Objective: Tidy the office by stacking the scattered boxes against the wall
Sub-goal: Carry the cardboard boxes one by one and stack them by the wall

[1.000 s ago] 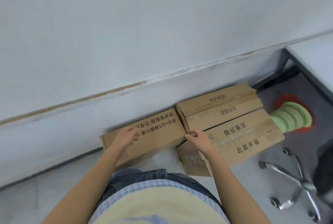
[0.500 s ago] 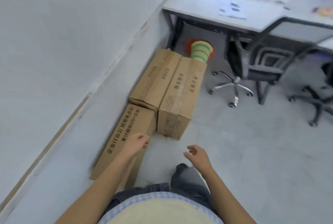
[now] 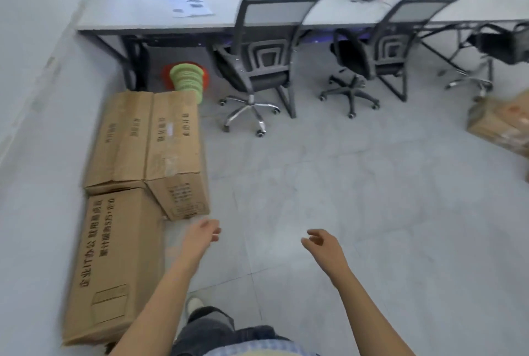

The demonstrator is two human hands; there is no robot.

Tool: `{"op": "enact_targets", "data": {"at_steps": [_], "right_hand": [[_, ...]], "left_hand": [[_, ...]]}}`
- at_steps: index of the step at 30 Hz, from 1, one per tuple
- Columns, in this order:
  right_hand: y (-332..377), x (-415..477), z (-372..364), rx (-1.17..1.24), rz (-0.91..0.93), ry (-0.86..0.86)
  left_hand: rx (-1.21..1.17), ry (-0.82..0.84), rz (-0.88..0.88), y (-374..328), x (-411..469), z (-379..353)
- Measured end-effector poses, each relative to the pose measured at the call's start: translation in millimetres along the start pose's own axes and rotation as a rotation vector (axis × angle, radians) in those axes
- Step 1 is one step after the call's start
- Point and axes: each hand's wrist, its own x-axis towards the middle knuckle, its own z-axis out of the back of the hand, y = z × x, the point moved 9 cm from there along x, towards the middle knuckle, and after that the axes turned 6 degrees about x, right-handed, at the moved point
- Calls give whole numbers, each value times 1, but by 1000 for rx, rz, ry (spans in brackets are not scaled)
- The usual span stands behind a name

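Observation:
Three brown cardboard boxes lie on the floor along the white wall [image 3: 31, 155] at the left. The nearest long box [image 3: 114, 264] carries black printed characters. Behind it lie a second box [image 3: 120, 138] against the wall and a third box [image 3: 174, 152] beside it. Another cardboard box [image 3: 501, 123] sits apart at the far right edge. My left hand [image 3: 201, 234] hangs empty just right of the nearest box, fingers loosely curled and apart. My right hand [image 3: 323, 242] is also empty over bare floor, fingers apart.
A long white desk [image 3: 143, 14] runs across the back with papers on it. Two black office chairs [image 3: 257, 66] [image 3: 369, 54] stand in front of it, a third at the far right. A green and orange stool [image 3: 187, 77] sits under the desk by the boxes. Grey tile floor [image 3: 343, 183] spreads between.
My view has swung right from the wall toward the room. Both hands have come off the nearest box and now hang free over the floor.

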Motion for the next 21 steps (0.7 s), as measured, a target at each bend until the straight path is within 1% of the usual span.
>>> {"op": "enact_targets", "data": {"at_steps": [2,4,7,9,11,16,21], "right_hand": [[-42,-18,39,56,-71,-100],[-82,-40,63,83,-149,-180],[-119,-64,68,85,-197,-195],[-132,-71,71,100,-219,-196],[-139,-73,87,128,-234,-247],[-149,-64,140,250,-287,-478],[-126,-25,174,377,-310,-668]], "left_hand": [[102,205,-15,3,-24,-74],[267,411,-43,10,-52,-140],[404,585,-103,12,-79,-198],[444,617,-141,2,-82,-220],[443,621,-157,-10,-78,-236],[408,648,-181,-46,-43,-272],[439,703,-276,-116,10,-303]]}}
